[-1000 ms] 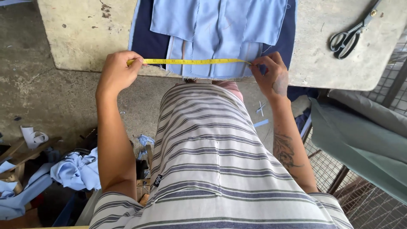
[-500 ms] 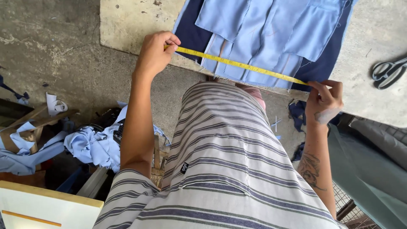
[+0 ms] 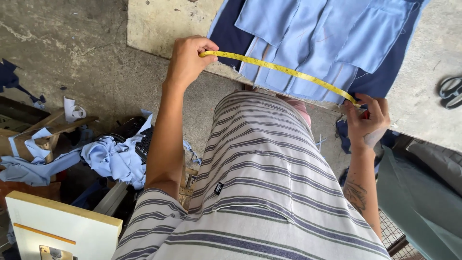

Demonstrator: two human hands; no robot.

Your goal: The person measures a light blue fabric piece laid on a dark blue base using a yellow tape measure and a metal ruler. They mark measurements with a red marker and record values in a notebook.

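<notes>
Nearest, at nine o'clock, light-blue fabric scraps [image 3: 113, 161] lie heaped on the floor. The left hand [image 3: 188, 60] pinches one end of a yellow measuring tape [image 3: 281, 72]; the right hand [image 3: 368, 120] at three o'clock (a small red object tucked in it) pinches the other end. The tape runs taut across light-blue cut pieces [image 3: 317, 33] on navy cloth [image 3: 226, 33], on the concrete tabletop [image 3: 159, 21]. Scissors [image 3: 451, 91] lie at two o'clock.

Your left hand [image 3: 185, 60] and right hand [image 3: 368, 120] pinch a yellow tape measure [image 3: 281, 72] taut across light blue fabric pieces [image 3: 317, 33] at the frame's upper middle
</notes>
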